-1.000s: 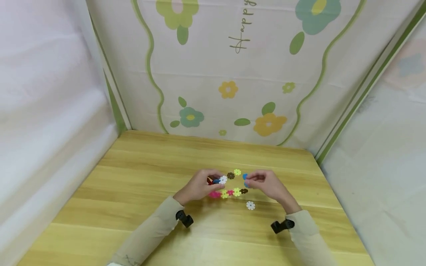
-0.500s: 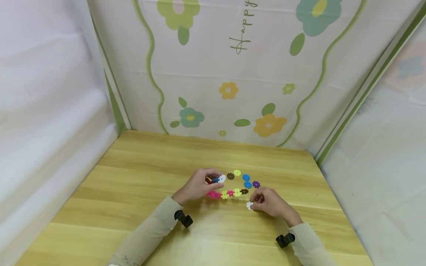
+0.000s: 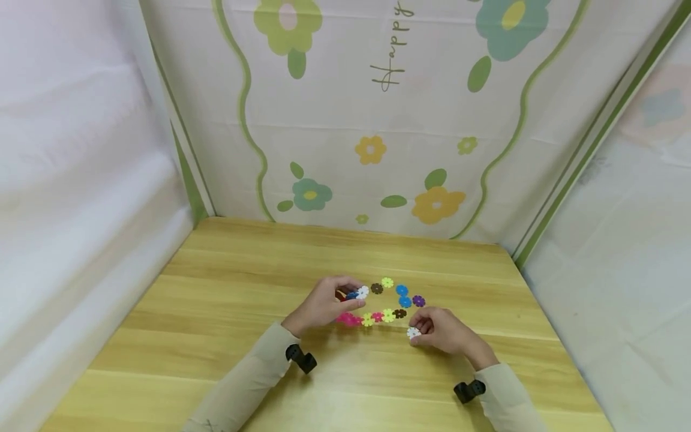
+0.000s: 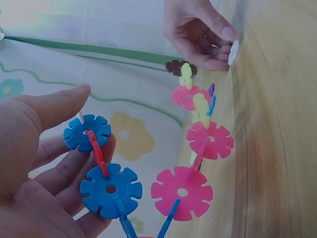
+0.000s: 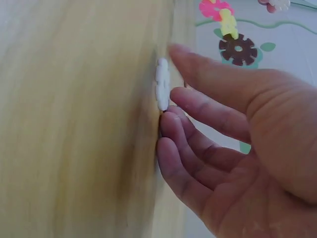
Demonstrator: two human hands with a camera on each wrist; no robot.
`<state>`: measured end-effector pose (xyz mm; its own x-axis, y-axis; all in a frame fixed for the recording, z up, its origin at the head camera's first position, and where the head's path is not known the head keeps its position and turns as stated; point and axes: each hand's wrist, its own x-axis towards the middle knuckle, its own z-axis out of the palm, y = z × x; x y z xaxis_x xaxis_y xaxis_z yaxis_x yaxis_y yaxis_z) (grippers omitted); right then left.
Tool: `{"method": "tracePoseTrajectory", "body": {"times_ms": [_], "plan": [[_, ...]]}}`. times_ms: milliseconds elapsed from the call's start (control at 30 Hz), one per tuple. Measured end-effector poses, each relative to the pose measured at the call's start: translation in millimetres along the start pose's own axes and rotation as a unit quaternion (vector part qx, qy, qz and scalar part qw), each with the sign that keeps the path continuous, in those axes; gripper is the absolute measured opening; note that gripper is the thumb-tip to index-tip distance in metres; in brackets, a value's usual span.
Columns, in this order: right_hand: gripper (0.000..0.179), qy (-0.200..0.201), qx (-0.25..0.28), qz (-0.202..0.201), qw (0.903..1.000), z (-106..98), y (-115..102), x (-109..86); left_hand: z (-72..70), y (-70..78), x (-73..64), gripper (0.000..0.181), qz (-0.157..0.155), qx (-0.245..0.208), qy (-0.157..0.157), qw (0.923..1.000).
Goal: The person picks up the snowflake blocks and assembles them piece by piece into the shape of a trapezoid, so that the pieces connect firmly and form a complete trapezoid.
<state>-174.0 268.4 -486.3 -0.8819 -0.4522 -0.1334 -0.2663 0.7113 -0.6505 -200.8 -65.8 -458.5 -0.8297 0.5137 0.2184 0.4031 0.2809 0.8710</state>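
Note:
My left hand point(image 3: 326, 305) pinches a white snowflake disc point(image 3: 362, 292) at one end of a chain of linked snowflake discs. In the left wrist view, blue discs point(image 4: 111, 190) and a red one hang beside the fingers. The chain bends round through large pink discs point(image 4: 182, 192) and yellow ones to a brown disc point(image 3: 399, 314) at its other end. Just to the near right of that end, my right hand point(image 3: 445, 333) holds a single white snowflake disc point(image 3: 413, 333) at its fingertips, edge-on in the right wrist view and close to the table. The left palm hides part of the chain.
Beyond the chain on the wooden table point(image 3: 259, 258) lie a yellow disc point(image 3: 387, 282), a brown disc point(image 3: 376, 288), two blue discs point(image 3: 405, 302) and a purple disc point(image 3: 418, 300). A flower-printed cloth point(image 3: 324, 120) rises behind, with white cloth walls at both sides.
My right hand has left the blue discs, come toward me and taken hold of the loose white disc, shifting it slightly right. My left hand has stayed almost still with the chain.

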Motion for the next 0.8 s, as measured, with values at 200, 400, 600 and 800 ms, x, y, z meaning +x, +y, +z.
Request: {"method": "tracePoseTrajectory", "body": {"times_ms": [200, 400, 600, 800], "plan": [[0.023, -0.002, -0.012, -0.003, 0.9999, -2, -1, 1.6, -0.6, -0.1, -0.1, 0.032, -0.005, 0.002, 0.002, 1.0000], [0.016, 0.050, -0.008, -0.008, 0.9987, -12, -12, 13.9, -2.4, 0.1, -0.7, 0.031, -0.007, 0.004, 0.002, 1.0000], [0.013, 0.112, 0.009, -0.057, 0.9921, -26, -40, 35.0, -4.0, 1.4, -1.9, 0.032, -0.010, 0.006, 0.002, 0.9999], [0.012, 0.127, 0.051, -0.098, 0.9857, -28, -71, 50.5, -3.8, 0.3, -2.4, 0.029, -0.006, 0.002, -0.001, 1.0000]]}}
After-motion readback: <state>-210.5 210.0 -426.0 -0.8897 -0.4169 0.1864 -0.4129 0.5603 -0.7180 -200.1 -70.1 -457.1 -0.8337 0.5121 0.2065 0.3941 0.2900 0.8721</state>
